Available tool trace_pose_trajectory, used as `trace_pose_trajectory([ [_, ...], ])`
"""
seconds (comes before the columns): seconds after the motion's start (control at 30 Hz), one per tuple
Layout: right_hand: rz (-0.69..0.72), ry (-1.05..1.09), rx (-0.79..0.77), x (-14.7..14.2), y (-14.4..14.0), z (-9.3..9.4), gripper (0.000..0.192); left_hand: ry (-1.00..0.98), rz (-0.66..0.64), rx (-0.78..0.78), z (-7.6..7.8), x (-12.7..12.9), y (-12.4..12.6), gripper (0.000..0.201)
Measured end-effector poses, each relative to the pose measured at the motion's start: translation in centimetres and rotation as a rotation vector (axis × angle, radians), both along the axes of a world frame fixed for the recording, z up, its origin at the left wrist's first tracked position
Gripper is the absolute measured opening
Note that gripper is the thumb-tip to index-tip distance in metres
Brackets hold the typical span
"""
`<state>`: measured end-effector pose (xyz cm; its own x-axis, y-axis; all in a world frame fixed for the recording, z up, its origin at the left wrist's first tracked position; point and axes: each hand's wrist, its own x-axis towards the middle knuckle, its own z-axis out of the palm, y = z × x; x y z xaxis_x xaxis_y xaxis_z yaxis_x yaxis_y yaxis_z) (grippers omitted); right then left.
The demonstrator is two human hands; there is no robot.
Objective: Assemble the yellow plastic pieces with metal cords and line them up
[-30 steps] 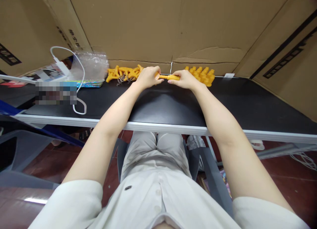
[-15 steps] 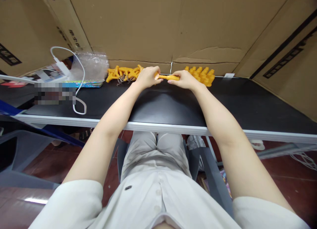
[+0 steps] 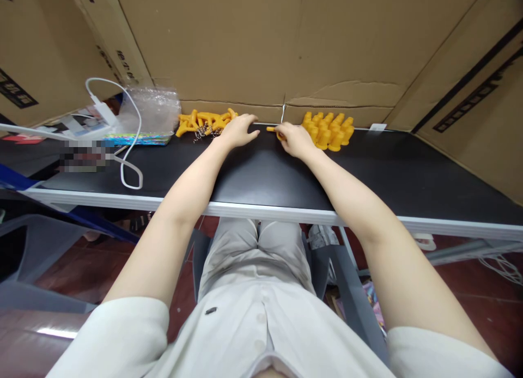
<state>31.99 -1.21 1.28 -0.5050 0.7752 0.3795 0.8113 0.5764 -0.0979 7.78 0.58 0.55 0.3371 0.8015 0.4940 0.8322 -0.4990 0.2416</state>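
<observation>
My right hand [image 3: 297, 139] is closed on a yellow plastic part [image 3: 271, 129]; its thin end sticks out to the left and the rest is mostly covered by my fingers. My left hand [image 3: 239, 132] is empty, thumb and fingers apart, a short way left of that part. Beside my left hand lies a pile of branching yellow plastic pieces [image 3: 206, 118], with several small metal springs [image 3: 201, 132] in front of it. Several yellow peg-like pieces [image 3: 327, 132] stand upright in a cluster just right of my right hand.
The black tabletop [image 3: 269, 176] has a pale metal front edge. Cardboard walls [image 3: 245, 46] close off the back and sides. At left are a clear plastic bag [image 3: 149, 108], a white cable [image 3: 138, 116] and a blurred patch. A small white card [image 3: 378, 127] lies back right.
My left hand has let go of the yellow part and its fingers have spread. My right hand has moved slightly left and turned down with the part, uncovering more of the upright pieces.
</observation>
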Motion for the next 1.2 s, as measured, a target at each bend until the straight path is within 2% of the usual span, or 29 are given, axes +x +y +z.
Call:
trace_pose_trajectory([
  [0.07,-0.038,-0.169,-0.021,-0.6,-0.6,-0.2,0.057,0.038,-0.014,-0.005,0.0,0.0,0.2,0.039],
  [0.2,-0.071,-0.224,-0.069,-1.1,-0.5,-0.5,0.053,0.036,-0.048,0.022,0.0,0.1,0.2,0.032],
  [0.4,-0.145,-0.217,-0.042,0.9,1.5,-1.1,0.054,0.07,-0.067,0.004,0.3,0.3,0.0,0.033],
  [0.53,-0.242,-0.307,-0.038,1.8,1.9,-0.8,0.051,0.091,-0.054,-0.04,0.7,0.4,-0.4,0.035],
  [0.77,-0.321,-0.4,-0.061,1.6,1.8,-0.2,0.06,0.118,-0.024,-0.063,0.9,0.8,-0.8,0.036],
  [0.97,-0.304,-0.382,0.022,2.0,2.7,-0.8,0.058,0.139,-0.005,-0.089,1.3,1.0,-1.4,0.037],
  [1.2,-0.365,-0.452,0.001,0.9,1.8,-0.1,0.065,0.138,-0.006,-0.094,1.4,1.1,-1.6,0.037],
])
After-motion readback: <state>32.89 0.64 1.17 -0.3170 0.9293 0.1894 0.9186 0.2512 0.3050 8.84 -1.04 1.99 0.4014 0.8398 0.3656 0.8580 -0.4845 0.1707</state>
